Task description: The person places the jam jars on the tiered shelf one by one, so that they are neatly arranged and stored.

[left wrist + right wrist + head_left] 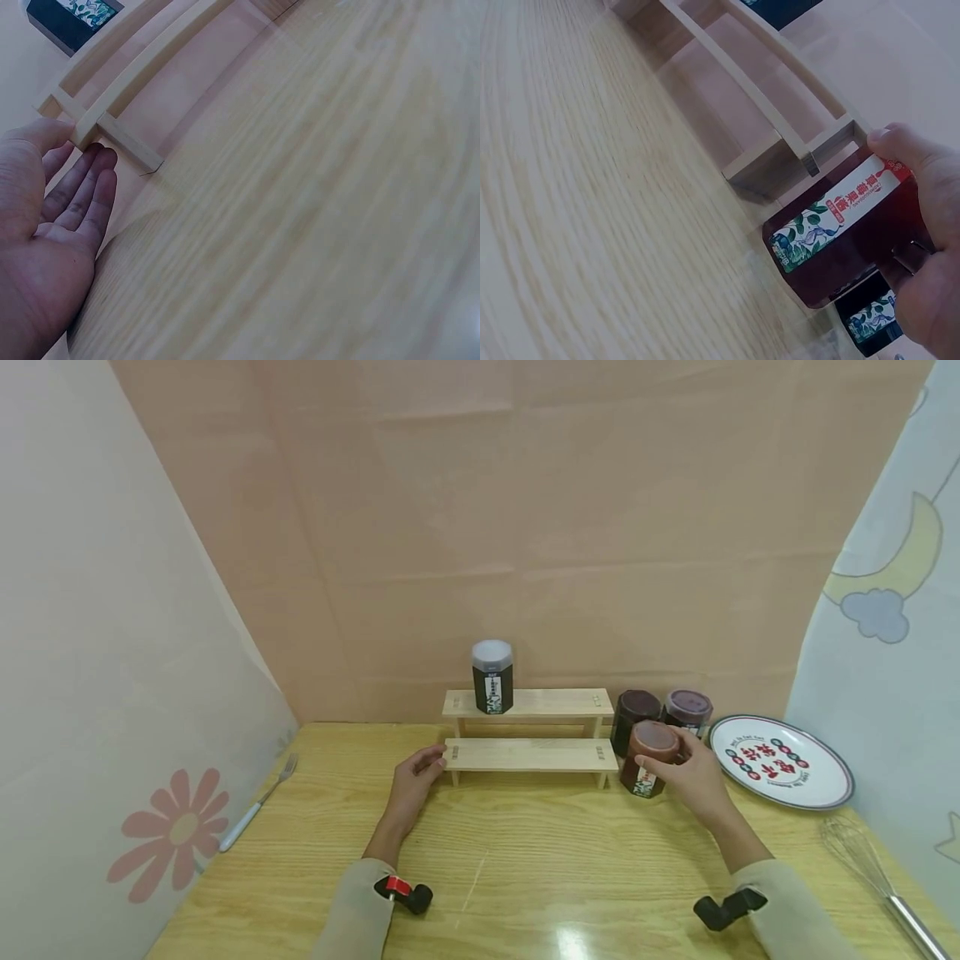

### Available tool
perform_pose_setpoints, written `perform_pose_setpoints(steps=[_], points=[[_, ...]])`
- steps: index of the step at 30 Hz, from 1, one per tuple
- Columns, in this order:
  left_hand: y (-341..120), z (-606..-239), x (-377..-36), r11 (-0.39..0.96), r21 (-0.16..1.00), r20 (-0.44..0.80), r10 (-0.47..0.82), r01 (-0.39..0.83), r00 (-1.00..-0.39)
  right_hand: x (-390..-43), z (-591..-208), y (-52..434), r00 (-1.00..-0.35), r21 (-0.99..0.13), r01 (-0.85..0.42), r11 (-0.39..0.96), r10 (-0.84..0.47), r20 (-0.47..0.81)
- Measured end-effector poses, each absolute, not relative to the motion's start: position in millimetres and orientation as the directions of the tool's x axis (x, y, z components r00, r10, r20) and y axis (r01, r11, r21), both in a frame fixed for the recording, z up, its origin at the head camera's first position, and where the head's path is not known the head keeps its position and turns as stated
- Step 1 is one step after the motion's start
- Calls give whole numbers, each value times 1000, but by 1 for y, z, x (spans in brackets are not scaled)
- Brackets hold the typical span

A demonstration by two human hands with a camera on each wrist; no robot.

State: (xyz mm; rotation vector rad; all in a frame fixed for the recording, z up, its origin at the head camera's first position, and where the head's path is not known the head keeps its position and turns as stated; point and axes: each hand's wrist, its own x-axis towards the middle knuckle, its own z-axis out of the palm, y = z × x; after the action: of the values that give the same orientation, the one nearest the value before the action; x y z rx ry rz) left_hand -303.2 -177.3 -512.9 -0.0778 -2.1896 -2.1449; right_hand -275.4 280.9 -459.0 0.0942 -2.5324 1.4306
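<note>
A two-step wooden rack (pixel 531 755) stands near the back of the table. My left hand (pixel 415 781) pinches the left end of its lower board (pixel 88 129), thumb above and fingertips beneath. In my right hand (pixel 693 775) is a reddish-brown jar (pixel 643 768) with a pale lid, gripped round its upper part beside the rack's right end. Its white and red label (pixel 840 206) shows in the right wrist view. A dark jar with a whitish lid (pixel 492 679) stands on the rack's upper board, left of the middle.
Behind the gripped jar stand a dark-lidded jar (pixel 637 703) and a purple-lidded jar (pixel 688 703). A white plate with red characters (pixel 825 781) lies at the right, with a whisk (pixel 873 868) in front of it. A fork (pixel 258 803) lies along the left edge.
</note>
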Motion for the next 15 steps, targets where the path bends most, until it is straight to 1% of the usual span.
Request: perform_pose_setpoints(steps=[6, 15], points=[[-177, -513, -303, 27, 995, 95, -21, 95, -995, -274, -454, 279, -972, -843, -162, 513, 67, 227], [-177, -512, -301, 32, 993, 112, -17, 112, -994, -266, -438, 272, -967, -857, -183, 482, 69, 246]])
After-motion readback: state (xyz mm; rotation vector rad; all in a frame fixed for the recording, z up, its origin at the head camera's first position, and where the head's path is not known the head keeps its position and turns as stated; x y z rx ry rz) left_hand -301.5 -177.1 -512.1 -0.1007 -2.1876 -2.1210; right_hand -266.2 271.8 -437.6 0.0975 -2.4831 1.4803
